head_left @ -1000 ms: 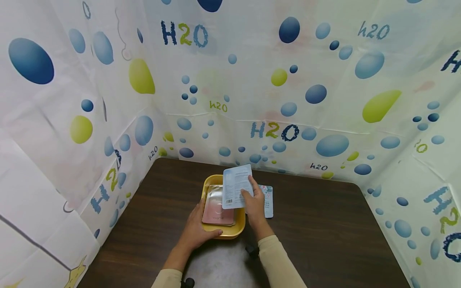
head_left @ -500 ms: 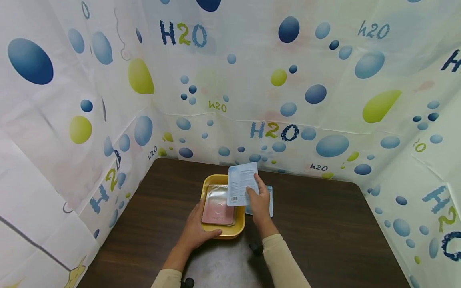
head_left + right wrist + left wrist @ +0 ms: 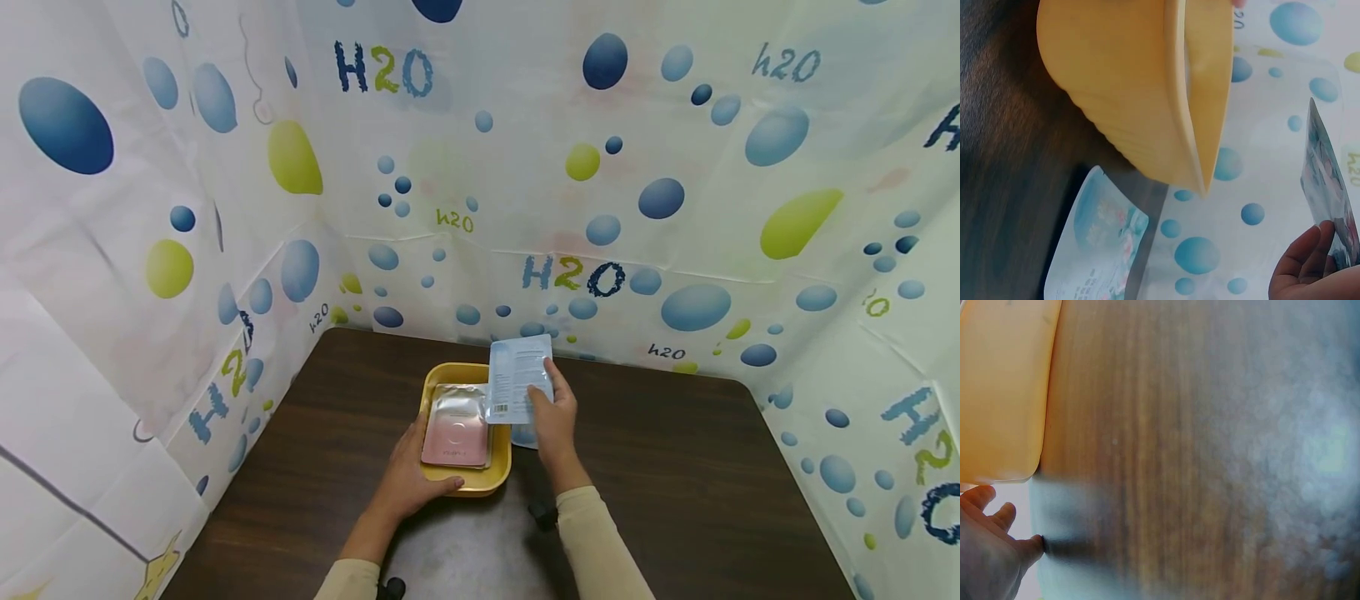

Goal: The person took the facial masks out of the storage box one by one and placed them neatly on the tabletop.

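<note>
My right hand (image 3: 557,417) pinches a light blue sheet mask packet (image 3: 517,375) by its right edge. This packet, its printed back towards me in the head view, is above the right rim of a yellow plastic basket (image 3: 496,477). Inside the basket lie pink and silver packets (image 3: 453,433), stacked. My left hand (image 3: 408,475) rests against the basket's near left corner, fingers along the left side and thumb at the near rim. Another light blue packet (image 3: 1100,244) with a flower print lies on the table right of the basket, partly hidden in the head view.
The dark wood-grain table (image 3: 675,483) extends on both sides of the basket. A white sheet (image 3: 480,167) with blue and green dots hangs behind and beside it. Near the forearms, small black objects (image 3: 543,514) show at the wrists.
My right hand has moved right and slightly away with the packet, uncovering more of the pink packet and covering more of the one on the table. The left hand has stayed in place.
</note>
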A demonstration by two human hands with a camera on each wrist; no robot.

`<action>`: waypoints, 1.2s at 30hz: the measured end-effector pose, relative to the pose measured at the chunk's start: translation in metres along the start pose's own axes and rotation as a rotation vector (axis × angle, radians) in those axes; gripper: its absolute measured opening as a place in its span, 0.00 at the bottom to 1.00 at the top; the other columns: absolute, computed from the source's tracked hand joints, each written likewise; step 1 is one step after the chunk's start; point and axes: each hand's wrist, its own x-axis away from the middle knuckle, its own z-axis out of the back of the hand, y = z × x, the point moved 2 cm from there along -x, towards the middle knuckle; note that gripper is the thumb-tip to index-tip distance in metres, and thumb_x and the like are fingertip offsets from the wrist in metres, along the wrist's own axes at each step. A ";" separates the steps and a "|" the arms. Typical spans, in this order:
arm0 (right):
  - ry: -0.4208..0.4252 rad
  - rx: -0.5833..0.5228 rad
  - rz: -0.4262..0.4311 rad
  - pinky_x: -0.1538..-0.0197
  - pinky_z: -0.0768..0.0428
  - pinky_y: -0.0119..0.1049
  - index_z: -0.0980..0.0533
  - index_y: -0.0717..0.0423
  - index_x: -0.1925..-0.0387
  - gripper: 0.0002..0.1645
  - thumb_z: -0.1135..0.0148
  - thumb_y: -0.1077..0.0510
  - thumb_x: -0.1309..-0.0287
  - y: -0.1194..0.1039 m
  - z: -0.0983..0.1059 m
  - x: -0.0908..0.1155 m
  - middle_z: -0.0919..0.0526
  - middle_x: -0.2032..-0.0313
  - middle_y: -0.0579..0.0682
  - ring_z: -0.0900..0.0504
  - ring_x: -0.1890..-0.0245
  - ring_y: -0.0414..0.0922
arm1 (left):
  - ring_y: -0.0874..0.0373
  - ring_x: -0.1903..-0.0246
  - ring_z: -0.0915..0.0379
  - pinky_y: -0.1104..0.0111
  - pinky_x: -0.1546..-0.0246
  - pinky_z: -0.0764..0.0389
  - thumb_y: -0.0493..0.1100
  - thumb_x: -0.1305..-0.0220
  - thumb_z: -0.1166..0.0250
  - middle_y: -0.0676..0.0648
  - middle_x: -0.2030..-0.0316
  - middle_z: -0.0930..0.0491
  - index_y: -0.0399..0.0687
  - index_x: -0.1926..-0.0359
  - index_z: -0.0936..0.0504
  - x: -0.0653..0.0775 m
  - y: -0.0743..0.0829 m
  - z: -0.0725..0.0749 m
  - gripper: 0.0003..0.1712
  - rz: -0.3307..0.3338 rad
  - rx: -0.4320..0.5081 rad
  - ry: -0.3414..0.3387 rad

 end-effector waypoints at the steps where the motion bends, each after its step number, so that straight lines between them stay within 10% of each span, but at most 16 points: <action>1: 0.003 0.000 0.001 0.33 0.23 0.52 0.40 0.46 0.22 0.36 0.48 0.63 0.28 0.000 0.001 -0.001 0.32 0.26 0.51 0.23 0.35 0.52 | 0.33 0.24 0.49 0.34 0.28 0.43 0.66 0.63 0.18 0.36 0.21 0.45 0.50 0.18 0.53 0.000 0.000 0.000 0.78 -0.001 -0.002 0.000; 11: 0.030 -0.044 0.028 0.47 0.17 0.27 0.40 0.48 0.22 0.38 0.47 0.66 0.30 -0.001 0.016 -0.004 0.30 0.28 0.52 0.21 0.37 0.49 | 0.34 0.23 0.49 0.35 0.27 0.43 0.66 0.63 0.17 0.38 0.20 0.47 0.51 0.18 0.54 0.000 -0.001 0.000 0.78 0.017 -0.002 -0.007; 36: 0.145 -0.065 0.036 0.49 0.21 0.20 0.40 0.50 0.22 0.38 0.47 0.68 0.31 -0.003 0.044 -0.008 0.34 0.25 0.52 0.25 0.36 0.48 | 0.35 0.23 0.51 0.35 0.26 0.44 0.64 0.61 0.17 0.40 0.20 0.48 0.53 0.17 0.55 0.002 -0.002 0.002 0.78 0.030 0.006 -0.025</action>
